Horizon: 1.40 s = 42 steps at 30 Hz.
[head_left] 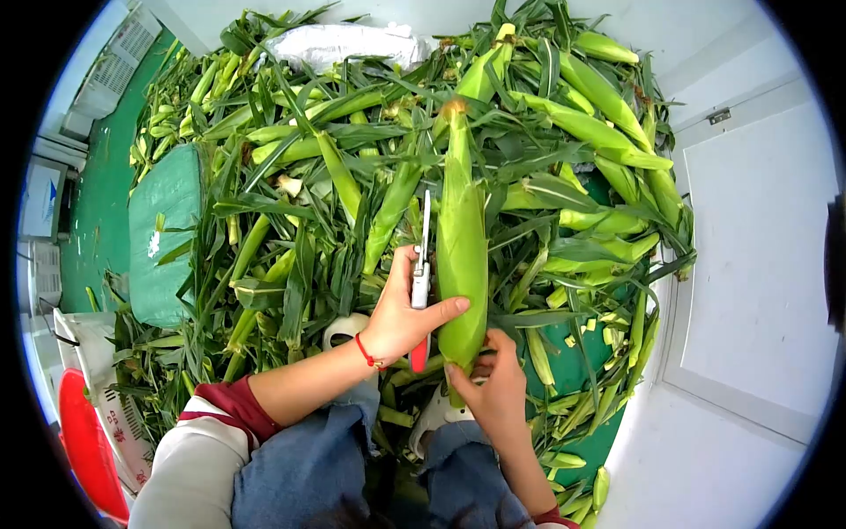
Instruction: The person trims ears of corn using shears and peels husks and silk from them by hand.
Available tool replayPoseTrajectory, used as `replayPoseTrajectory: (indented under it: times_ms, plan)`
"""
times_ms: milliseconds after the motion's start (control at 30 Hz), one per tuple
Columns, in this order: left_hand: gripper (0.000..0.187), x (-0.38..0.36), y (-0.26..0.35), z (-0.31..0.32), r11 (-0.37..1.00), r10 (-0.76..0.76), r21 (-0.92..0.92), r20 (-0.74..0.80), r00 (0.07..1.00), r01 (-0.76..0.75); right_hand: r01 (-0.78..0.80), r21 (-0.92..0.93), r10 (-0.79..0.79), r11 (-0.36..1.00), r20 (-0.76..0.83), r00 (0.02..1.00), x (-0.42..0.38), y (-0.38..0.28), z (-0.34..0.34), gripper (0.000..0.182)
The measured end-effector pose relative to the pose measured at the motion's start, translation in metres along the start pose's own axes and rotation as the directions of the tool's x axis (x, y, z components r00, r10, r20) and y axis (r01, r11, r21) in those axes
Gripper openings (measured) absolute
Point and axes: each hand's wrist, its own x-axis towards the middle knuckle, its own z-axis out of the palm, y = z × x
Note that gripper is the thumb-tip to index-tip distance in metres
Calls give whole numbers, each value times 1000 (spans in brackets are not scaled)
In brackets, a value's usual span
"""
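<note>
An ear of corn (463, 256) in its green husk stands nearly upright in front of me, its brown silk tip pointing away. My left hand (404, 309) is closed round pruning shears (421, 284) with a red handle, blades pointing away, and its thumb presses on the husk's left side. Around the base of the ear, the fingers of my right hand (493, 383) are pinched. A large heap of husked corn and loose leaves (352, 194) lies just beyond both hands.
A green sack (167, 234) lies at the left of the heap and a white sack (348, 46) at its back. A red object (88, 445) is at the lower left. Cut stem pieces (608, 335) lie on the green floor, beside the white wall (749, 264) at right.
</note>
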Motion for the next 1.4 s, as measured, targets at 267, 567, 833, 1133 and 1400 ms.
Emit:
replayPoseTrajectory:
  times_ms: [267, 567, 833, 1133, 1400]
  plan:
    - [46, 14, -23, -36, 551, -397, -662, 327, 858, 508, -340, 858, 262, 386, 252, 932, -1, 10, -10, 53]
    - [66, 21, 26, -20, 992, -110, 81, 239, 965, 94, 83, 606, -40, 791, -84, 996, 16, 15, -12, 52]
    - [49, 3, 9, -14, 880, -412, -166, 195, 890, 444, 17, 902, 379, 431, -198, 904, 54, 41, -25, 43]
    - [68, -44, 0, 6, 434, -695, -152, 571, 437, 888, 370, 841, 402, 395, -521, 753, 36, 61, -48, 43]
    - [65, -36, -8, 20, 484, -673, -212, 530, 516, 849, 406, 821, 354, 400, -548, 758, 28, 46, -24, 39]
